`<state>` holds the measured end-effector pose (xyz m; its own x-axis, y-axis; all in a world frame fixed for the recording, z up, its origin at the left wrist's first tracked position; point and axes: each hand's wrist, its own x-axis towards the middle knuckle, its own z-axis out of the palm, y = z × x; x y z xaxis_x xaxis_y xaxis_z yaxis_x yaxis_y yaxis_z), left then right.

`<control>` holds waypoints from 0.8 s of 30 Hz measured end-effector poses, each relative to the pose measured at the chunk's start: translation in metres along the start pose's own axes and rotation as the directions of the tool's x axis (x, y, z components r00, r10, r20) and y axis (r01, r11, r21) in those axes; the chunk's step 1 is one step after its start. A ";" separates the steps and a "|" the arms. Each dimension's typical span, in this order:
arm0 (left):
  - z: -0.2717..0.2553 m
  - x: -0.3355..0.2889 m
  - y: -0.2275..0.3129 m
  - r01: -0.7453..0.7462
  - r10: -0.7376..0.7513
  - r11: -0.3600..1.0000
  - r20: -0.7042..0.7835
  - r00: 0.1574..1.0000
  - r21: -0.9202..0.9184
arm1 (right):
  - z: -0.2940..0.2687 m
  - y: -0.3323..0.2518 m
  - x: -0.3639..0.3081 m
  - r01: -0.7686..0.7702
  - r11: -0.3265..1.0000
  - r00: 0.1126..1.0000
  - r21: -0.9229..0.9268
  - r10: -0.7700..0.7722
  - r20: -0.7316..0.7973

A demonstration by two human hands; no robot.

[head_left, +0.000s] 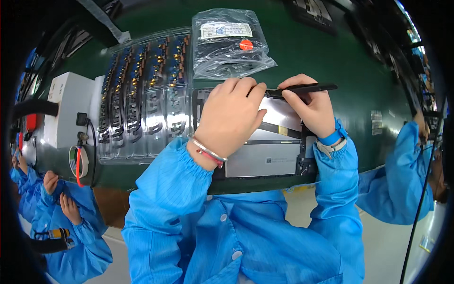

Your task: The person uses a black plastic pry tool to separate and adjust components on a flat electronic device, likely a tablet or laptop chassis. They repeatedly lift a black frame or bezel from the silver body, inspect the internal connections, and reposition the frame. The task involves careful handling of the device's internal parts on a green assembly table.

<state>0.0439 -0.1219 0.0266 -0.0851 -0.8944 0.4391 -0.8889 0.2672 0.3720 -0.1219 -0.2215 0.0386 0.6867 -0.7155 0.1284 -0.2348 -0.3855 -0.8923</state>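
An opened flat device (265, 158) with a grey metal inner plate and black frame lies on the green work surface in front of me. My left hand (230, 112) rests over its upper left part, fingers curled down onto it. My right hand (309, 106) grips a thin black stick tool (307, 88) held level, its tip pointing left toward my left fingertips. What lies under my left hand is hidden.
A clear tray of small flex-cable parts (142, 94) lies left of the device. A clear bag of dark parts (227, 42) sits behind it. A white box (66, 109) stands far left. Other people in blue sleeves work at left (71, 213) and right (402, 175).
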 end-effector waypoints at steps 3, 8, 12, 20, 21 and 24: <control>0.004 0.000 -0.002 0.022 -0.022 0.999 -0.012 1.000 -0.046 | 0.002 0.004 0.000 0.065 0.991 0.998 -0.121 -0.066 -0.005; 0.005 0.002 -0.001 -0.003 0.002 0.999 0.018 1.000 0.037 | -0.001 0.002 0.002 0.194 0.949 0.981 -0.247 -0.187 0.050; 0.007 0.002 0.000 -0.004 0.002 0.997 0.025 1.000 0.080 | -0.004 0.009 -0.002 0.059 0.998 0.997 -0.036 -0.061 -0.055; 0.008 -0.006 -0.005 -0.029 0.028 0.998 0.014 0.999 0.059 | -0.008 0.011 0.000 0.095 0.994 0.995 -0.049 -0.096 -0.005; 0.008 -0.006 -0.006 -0.030 0.030 0.998 0.009 1.000 0.060 | -0.007 0.010 -0.001 0.096 0.994 0.995 -0.054 -0.096 -0.007; 0.007 -0.006 -0.005 -0.027 0.026 0.999 0.013 1.000 0.039 | -0.007 0.011 0.000 0.148 0.985 0.989 -0.093 -0.146 0.023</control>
<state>0.0455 -0.1207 0.0161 -0.1143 -0.8916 0.4382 -0.9034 0.2768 0.3276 -0.1299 -0.2298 0.0318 0.7294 -0.6377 0.2474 -0.1939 -0.5396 -0.8193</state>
